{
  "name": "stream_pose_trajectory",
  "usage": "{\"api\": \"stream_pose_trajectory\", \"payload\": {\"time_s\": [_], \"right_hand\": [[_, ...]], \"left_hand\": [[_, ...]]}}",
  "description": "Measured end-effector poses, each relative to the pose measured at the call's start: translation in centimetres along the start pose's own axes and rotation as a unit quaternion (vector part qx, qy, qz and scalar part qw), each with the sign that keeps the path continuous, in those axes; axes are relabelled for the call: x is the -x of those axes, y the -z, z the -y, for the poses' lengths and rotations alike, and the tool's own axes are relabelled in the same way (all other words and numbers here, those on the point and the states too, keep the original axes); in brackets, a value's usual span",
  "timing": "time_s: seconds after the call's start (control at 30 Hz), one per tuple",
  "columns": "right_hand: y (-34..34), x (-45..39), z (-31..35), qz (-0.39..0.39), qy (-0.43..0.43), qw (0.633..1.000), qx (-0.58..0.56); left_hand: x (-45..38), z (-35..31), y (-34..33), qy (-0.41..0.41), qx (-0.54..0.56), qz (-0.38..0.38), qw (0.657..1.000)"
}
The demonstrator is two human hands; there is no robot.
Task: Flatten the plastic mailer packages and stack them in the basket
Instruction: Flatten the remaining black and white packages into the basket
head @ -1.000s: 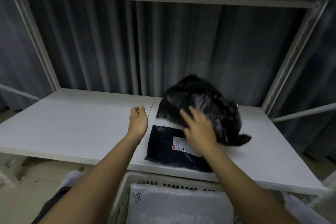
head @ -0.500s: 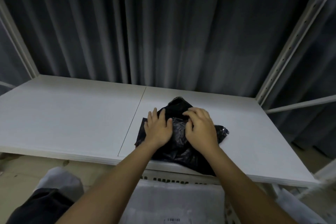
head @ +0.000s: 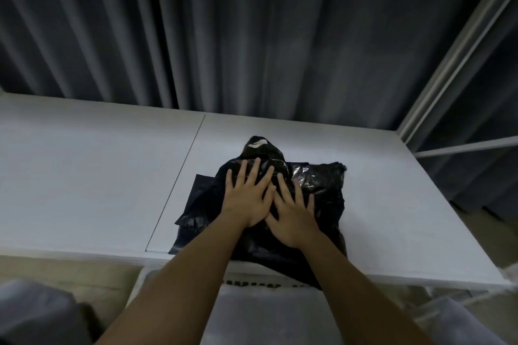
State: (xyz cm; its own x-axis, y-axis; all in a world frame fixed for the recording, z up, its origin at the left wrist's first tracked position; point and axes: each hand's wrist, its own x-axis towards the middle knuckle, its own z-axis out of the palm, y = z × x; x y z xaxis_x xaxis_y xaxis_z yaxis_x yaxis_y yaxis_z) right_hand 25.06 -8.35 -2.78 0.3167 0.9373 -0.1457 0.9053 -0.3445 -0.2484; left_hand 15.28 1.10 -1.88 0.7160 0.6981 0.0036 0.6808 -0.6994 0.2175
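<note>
From my feed, the flat dark mailer lies mostly buried beneath the crumpled black mailer, only its corners showing. My hands hide that crumpled mailer's middle. Below the worktop, the basket is largely covered by my forearms and cut off by the frame's bottom edge, its contents blurred.

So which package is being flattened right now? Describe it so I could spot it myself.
Look at the white shelf board in front of the grey curtain. Near its front edge, right of the seam, lies a crinkled, glossy black mailer with the left hand and right hand pressing flat on it. The matte dark mailer peeking out beneath is smooth and flat.
</note>
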Motion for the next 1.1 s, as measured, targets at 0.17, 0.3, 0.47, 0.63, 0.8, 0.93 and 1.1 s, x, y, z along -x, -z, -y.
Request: {"api": "stream_pose_trajectory", "payload": {"time_s": [0.17, 0.3, 0.47, 0.63, 0.8, 0.93, 1.1], "right_hand": [[-1.9, -0.7, -0.5, 0.021, -0.014, 0.999, -0.025], [-2.9, -0.9, -0.5, 0.032, -0.026, 0.999, -0.024], [-3.6, -1.0, -0.6, 0.028, -0.027, 0.999, -0.014], [-3.7, -1.0, -0.6, 0.052, -0.025, 0.998, -0.017], [0.8, -1.9, -1.1, 0.017, 0.029, 0.998, -0.044], [4.8, -4.0, -2.3, -0.256, 0.014, 0.958, 0.124], [7.1, -5.0, -3.4, -0.098, -0.062, 0.97, 0.215]], "left_hand": [[-0.3, 0.9, -1.9, 0.019, -0.017, 0.029, 0.999], [-0.2, 1.2, -2.8, 0.03, -0.012, 0.047, 0.998], [-0.2, 1.5, -3.5, 0.037, -0.002, 0.051, 0.998], [-0.3, 1.6, -4.0, 0.044, 0.001, 0.063, 0.997], [-0.3, 1.7, -3.9, 0.051, 0.016, 0.079, 0.995], [-0.3, 1.6, -3.9, 0.045, 0.007, 0.074, 0.996], [0.3, 0.9, -2.0, 0.062, 0.064, 0.062, 0.994]]}}
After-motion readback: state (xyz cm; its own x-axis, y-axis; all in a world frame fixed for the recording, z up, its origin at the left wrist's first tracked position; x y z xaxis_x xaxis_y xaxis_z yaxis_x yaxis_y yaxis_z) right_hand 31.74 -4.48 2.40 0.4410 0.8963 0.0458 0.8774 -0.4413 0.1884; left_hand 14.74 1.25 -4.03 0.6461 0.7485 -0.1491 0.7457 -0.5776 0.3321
